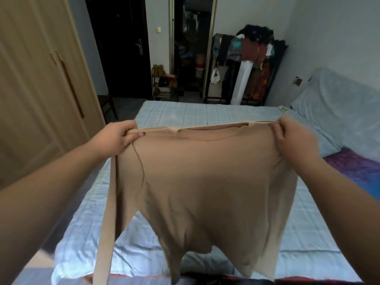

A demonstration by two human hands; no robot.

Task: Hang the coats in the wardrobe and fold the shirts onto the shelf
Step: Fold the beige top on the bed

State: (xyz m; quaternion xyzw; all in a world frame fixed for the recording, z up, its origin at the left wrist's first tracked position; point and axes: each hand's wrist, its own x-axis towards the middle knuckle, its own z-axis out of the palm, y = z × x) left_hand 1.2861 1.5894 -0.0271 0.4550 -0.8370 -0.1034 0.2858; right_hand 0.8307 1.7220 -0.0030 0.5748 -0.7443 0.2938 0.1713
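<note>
One shirt (205,177), tan, held up in the air in front of you over the bed (174,114). Two hands on it, one at each top corner. Your left hand (117,137) pinches the left shoulder edge, thumb on top, fingers curled under the fabric. Your right hand (292,134) grips the right shoulder edge the same way, fingers wrapped round the cloth. Top hem stretched taut between the two hands; body of the shirt hangs below them, lower edge bunched and uneven. One long narrow strip (109,212), a sleeve or a fold, cannot tell which, drops straight down under your left hand.

Bed below: one pale blue checked sheet, rumpled near you. One blue blanket (337,99) heaped along the right side, well apart from the shirt. One wardrobe (37,79), light wood, doors closed, to your left. One clothes rack (253,64), crowded with garments, stands against the far wall. One dark door (123,48) beyond the bed.
</note>
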